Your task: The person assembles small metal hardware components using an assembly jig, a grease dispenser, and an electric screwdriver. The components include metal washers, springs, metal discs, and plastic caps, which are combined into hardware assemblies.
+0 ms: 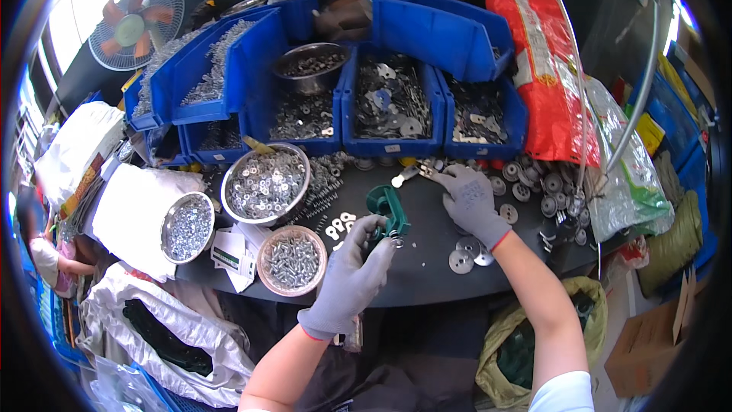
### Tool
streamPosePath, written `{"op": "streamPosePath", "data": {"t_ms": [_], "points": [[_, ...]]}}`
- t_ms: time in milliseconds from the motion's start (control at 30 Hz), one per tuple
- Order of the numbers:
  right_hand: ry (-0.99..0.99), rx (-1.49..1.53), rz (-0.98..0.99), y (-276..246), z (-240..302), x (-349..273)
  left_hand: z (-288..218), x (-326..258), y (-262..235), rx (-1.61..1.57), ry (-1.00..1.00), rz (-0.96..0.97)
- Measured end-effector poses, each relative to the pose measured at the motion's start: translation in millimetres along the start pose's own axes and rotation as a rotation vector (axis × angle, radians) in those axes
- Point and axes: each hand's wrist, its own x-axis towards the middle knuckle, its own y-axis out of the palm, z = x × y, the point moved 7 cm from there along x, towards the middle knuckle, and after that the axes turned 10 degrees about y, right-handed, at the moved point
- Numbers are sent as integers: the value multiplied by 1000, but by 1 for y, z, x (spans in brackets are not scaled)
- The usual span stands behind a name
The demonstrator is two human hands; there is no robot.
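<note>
My left hand point(351, 275), in a grey glove, is closed around a green plastic bracket-shaped part point(395, 214) above the front of the dark table. By its thumb tip is a small metal coil point(396, 242). My right hand point(469, 197), gloved too, reaches to the far side of the table, with its thumb and forefinger pinched at a small flat metal piece point(406, 175). Several silvery keyhole-shaped plates point(340, 226) lie left of the green part. Round metal discs point(462, 261) are below my right hand.
Blue bins point(393, 146) of metal parts line the back. Bowls of nuts point(265, 183), small fasteners point(187, 227) and screws point(292, 261) stand left. Wheel-like discs point(553, 183) pile up right, near a red sack point(534, 53). An open sack of green parts point(587, 297) is below the table edge.
</note>
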Motion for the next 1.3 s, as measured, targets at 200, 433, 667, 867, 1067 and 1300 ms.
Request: {"op": "streamPosePath", "data": {"t_ms": [200,433,667,867,1067,1300], "points": [[-218,-506,188,56,-10,31,-4,10,-7,-103,-64,-28],[-182,539,152,-90,66,-17,1,23,-13,-76,-6,-85],[-258,398,143,-144,107,-49,-19,11,-2,291,386,-211],[-172,277,3,-149,137,-76,-31,-16,-2,496,502,-208],[-236,377,-243,-145,163,-83,-41,-30,-16,334,535,-250],[-381,255,-368,-165,206,-60,-83,-38,-36,25,349,164]]}}
